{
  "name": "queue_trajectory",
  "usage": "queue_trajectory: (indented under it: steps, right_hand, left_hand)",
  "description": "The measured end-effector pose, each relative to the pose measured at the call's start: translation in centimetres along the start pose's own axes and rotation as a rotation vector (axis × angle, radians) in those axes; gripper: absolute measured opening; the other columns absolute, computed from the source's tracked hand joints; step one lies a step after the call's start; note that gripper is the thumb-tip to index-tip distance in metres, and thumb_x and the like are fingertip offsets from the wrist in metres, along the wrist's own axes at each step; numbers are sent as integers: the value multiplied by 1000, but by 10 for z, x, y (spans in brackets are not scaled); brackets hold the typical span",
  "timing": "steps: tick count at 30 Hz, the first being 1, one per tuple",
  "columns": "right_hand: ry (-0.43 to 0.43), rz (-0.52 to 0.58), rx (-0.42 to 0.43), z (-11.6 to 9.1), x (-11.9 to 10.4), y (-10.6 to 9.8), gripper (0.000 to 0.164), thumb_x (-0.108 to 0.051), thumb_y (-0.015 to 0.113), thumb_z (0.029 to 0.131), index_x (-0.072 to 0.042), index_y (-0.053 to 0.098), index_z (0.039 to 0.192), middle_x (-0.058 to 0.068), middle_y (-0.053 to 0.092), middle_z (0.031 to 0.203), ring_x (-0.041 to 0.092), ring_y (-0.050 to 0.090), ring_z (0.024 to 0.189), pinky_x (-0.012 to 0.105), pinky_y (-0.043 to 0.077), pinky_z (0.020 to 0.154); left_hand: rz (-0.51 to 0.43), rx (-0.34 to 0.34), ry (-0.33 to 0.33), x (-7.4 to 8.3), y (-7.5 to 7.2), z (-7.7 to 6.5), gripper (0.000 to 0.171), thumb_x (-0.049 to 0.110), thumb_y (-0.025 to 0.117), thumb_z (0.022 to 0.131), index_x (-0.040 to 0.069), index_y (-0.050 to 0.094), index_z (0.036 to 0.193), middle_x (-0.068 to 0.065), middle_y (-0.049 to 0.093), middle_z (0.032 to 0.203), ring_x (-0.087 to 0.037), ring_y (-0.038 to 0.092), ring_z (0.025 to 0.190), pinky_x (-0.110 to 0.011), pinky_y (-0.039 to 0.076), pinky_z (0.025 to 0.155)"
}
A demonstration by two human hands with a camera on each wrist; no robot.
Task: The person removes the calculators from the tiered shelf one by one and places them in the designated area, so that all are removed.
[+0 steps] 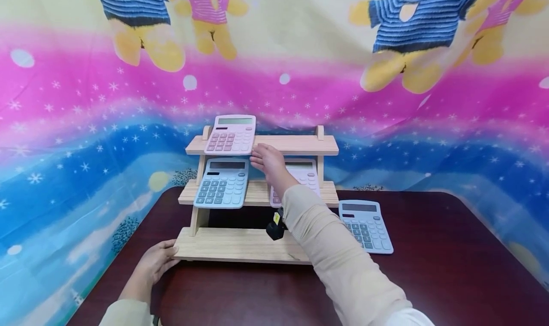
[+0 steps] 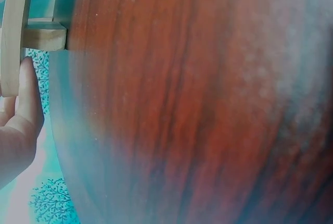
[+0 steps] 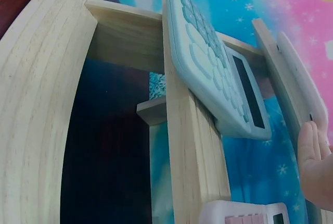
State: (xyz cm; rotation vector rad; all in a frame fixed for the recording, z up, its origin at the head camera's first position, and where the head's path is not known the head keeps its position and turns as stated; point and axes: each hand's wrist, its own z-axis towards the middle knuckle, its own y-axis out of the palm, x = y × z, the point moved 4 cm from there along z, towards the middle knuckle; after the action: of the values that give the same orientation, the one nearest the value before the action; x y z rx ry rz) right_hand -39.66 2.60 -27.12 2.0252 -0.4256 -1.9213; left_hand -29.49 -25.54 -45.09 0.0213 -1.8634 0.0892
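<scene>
A three-tier wooden shelf point(image 1: 240, 242) stands on the table. My left hand point(image 1: 156, 261) grips the left end of its bottom board point(image 2: 10, 41), fingers on both faces. At the top tier, my right hand point(image 1: 270, 164) has its fingers fairly straight and together, touching the lower right side of a pink calculator point(image 1: 231, 135) that leans there, also seen edge-on as a calculator point(image 3: 304, 81) in the right wrist view. On the middle tier lean a blue calculator point(image 1: 221, 183) at left and a pale pink-purple calculator point(image 1: 306, 173) at right, partly hidden by my right arm.
Right of the shelf, another light blue calculator point(image 1: 369, 226) lies on the dark red-brown table point(image 1: 442, 249), partly behind my right sleeve point(image 1: 339, 254). A printed curtain point(image 1: 274, 92) with bears and snowflakes hangs behind the table. A black wrist camera point(image 1: 275, 228) sits under my right wrist.
</scene>
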Motion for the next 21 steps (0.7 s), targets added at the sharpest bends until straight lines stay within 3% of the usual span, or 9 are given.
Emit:
queue_trajectory:
  steps: [11, 18, 21]
  right_hand:
    - [19, -38, 9, 11, 8, 6, 50, -8, 55, 84, 1, 35, 129, 24, 52, 111, 34, 48, 103, 34, 44, 83]
    - [11, -106, 43, 16, 8, 8, 46, -6, 55, 84, 0, 40, 127, 18, 57, 103, 24, 57, 90, 28, 48, 76]
    - [14, -108, 49, 18, 8, 9, 43, -5, 54, 84, -1, 43, 125, 18, 57, 103, 26, 56, 92, 28, 48, 75]
  left_hand:
    - [8, -6, 2, 0, 1, -3, 53, 8, 46, 89, -13, 20, 130, -37, 26, 123, -14, 54, 82, -29, 48, 75]
    - [5, -22, 7, 4, 2, -5, 53, 7, 47, 89, -14, 20, 130, -35, 26, 123, -13, 54, 81, -29, 47, 75]
    - [-1, -19, 3, 5, 1, -5, 53, 7, 47, 89, -14, 20, 130, -35, 27, 123, -12, 54, 80, -28, 48, 73]
